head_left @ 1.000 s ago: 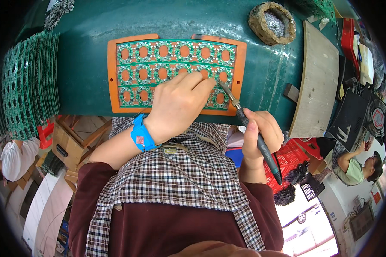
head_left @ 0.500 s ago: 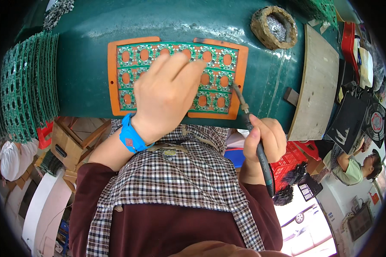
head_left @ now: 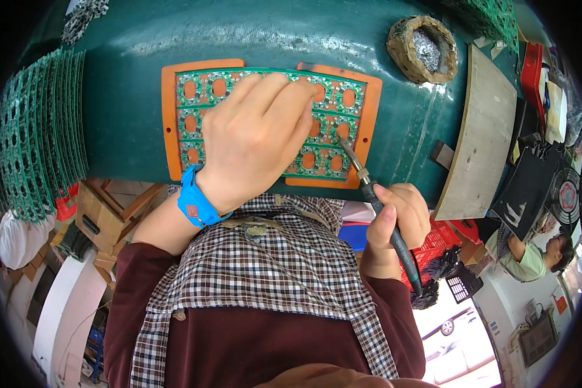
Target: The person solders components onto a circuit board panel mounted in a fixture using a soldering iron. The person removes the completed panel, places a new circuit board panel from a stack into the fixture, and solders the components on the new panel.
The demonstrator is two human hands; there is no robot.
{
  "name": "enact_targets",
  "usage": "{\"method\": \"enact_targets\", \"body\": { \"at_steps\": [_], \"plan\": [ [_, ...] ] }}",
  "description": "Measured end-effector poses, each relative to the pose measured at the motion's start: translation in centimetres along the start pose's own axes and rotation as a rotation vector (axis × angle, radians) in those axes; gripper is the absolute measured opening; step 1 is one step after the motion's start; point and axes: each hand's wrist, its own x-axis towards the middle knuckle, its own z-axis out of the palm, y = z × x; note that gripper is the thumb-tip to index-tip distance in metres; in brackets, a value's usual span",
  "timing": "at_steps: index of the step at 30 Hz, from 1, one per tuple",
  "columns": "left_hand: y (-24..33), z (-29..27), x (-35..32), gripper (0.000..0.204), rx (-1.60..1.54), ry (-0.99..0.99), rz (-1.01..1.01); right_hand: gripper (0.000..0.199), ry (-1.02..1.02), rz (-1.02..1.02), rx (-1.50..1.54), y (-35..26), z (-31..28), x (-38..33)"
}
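Left hand (head_left: pixel 252 139) covers the middle cells of the green circuit board (head_left: pixel 330 115) and part of the lower edge of the orange frame (head_left: pixel 372 116). Its thumb is out of sight; whether its fingertips pinch anything, I cannot tell. Right hand (head_left: pixel 401 216) hides part of the handle of the soldering iron (head_left: pixel 357 165). Tip contact with board: too small to judge. Individual board components: likewise. Grey heap (head_left: pixel 84 16): cut off at top edge, pieces indistinct. Upright green panels (head_left: pixel 45 136): outermost ones fade into dark rim, uncountable.
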Motion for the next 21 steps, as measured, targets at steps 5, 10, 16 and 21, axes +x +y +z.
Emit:
{"method": "enact_targets", "body": {
  "at_steps": [5, 10, 16, 21],
  "plan": [
    [0.3, 0.6, -0.3, 0.016, -0.059, -0.073, -0.033, 0.017, 0.036, 0.025, -0.015, 0.3, -0.4, 0.7],
    [0.5, 1.6, -0.6, 0.015, -0.091, -0.117, -0.041, 0.012, -0.016, 0.045, -0.002, 0.6, 0.4, 2.2],
    [0.6, 1.6, -0.5, 0.017, -0.079, -0.198, -0.058, 0.012, -0.026, 0.04, 0.007, 1.0, 1.0, 2.5],
    [0.3, 1.6, -0.4, 0.019, -0.09, -0.23, -0.032, 0.012, -0.049, 0.04, 0.005, 1.0, 1.0, 2.7]
  ]
}}
